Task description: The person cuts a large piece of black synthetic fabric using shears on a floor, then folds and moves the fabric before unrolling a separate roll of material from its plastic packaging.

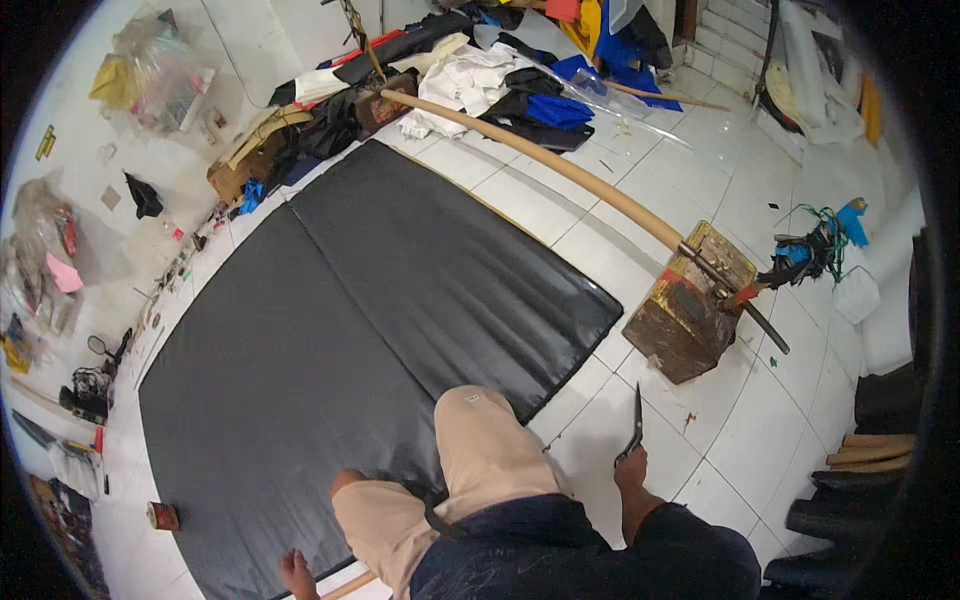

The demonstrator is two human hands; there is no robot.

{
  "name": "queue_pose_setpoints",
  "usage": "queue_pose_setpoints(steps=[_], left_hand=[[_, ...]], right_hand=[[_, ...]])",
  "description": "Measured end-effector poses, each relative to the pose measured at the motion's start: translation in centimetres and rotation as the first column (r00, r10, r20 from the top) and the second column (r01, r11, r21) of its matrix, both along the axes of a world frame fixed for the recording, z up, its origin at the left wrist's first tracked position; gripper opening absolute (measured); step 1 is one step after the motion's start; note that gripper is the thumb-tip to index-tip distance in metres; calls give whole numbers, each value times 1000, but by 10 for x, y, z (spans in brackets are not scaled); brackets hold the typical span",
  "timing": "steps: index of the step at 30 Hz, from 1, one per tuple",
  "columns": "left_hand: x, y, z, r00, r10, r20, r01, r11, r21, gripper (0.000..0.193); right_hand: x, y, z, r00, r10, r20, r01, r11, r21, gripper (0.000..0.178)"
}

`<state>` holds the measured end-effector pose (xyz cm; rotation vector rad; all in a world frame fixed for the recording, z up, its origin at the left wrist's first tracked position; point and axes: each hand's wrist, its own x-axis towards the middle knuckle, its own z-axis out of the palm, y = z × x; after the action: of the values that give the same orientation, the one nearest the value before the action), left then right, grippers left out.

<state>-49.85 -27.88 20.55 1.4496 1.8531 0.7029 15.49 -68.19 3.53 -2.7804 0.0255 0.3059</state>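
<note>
A pair of dark long-bladed scissors (637,424) is in my right hand (631,470), blades pointing away from me over the white tiles. At the lower edge of the picture, my left hand (297,573) hangs by the near border of a large black padded sheet (270,340), its fingers loosely extended and nothing seen in them. The sheet lies flat on the floor, with a seam running across it and some ripples on its right part. My knees are over its near right edge. A tan rod (350,586) shows partly beside my left leg.
A brown cardboard roll (550,160) spans the back, its right end at a worn block-shaped stand (690,310). Heaped white cloth (465,80) and blue fabric lie behind. A small can (162,516) stands at the left; dark rolls (845,500) are stacked at the right.
</note>
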Motion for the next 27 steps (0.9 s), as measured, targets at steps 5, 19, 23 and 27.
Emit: queue_pose_setpoints(steps=[5, 19, 23, 27], left_hand=[[157, -17, 85, 980, -187, 72, 183, 982, 52, 33], [261, -104, 103, 877, -358, -319, 438, 869, 229, 54], [268, -114, 167, 868, -360, -343, 413, 906, 94, 46], [240, -136, 214, 880, -386, -277, 353, 921, -164, 52]], right_hand=[[4, 12, -30, 989, 24, -146, -28, 999, -21, 30], [74, 263, -24, 808, 391, -440, -295, 916, 272, 83], [83, 268, 24, 792, 230, -565, 204, 773, 601, 54], [75, 332, 186, 816, 263, -514, 440, 294, 849, 43]])
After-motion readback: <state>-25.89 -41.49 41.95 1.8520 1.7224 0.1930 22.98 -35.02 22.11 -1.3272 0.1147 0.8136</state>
